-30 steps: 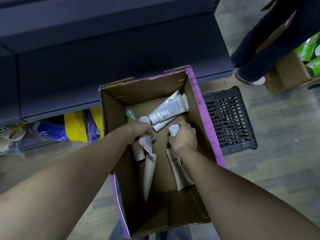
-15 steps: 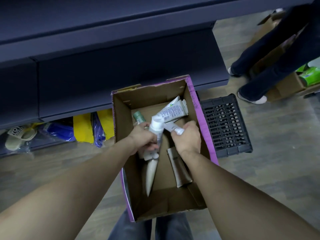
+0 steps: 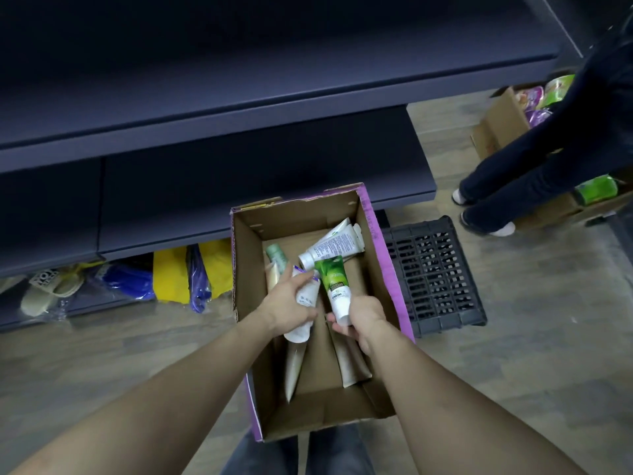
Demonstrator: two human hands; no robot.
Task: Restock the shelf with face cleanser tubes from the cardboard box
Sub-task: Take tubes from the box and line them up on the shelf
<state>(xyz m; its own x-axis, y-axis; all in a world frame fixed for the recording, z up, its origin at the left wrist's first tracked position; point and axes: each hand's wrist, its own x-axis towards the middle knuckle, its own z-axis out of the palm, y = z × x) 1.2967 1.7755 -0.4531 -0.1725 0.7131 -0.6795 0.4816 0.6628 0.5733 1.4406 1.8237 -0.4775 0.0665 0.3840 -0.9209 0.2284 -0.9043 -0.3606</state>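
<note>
An open cardboard box (image 3: 380, 241) with purple edges stands on the floor in front of the dark shelf (image 3: 239, 121). Over the box, my left hand (image 3: 287, 308) grips a white tube (image 3: 305, 303) with its cap pointing toward me. My right hand (image 3: 363, 320) holds a green and white tube (image 3: 334, 286), green end up. More tubes lie in the box: a white one with print (image 3: 334, 243) at the far end, a pale green one (image 3: 275, 257) on the left, and cream ones (image 3: 294, 368) on the bottom.
A black plastic crate (image 3: 435, 272) sits right of the box. Another person's legs (image 3: 507, 186) stand at the right beside cardboard boxes (image 3: 500, 128) of green packs. Yellow and blue bags (image 3: 178, 275) and sandals (image 3: 51, 289) lie under the bottom shelf.
Both hands have risen out of the box, each with a tube. The right hand's tube has turned so its green end shows. The view has tilted up toward the shelf.
</note>
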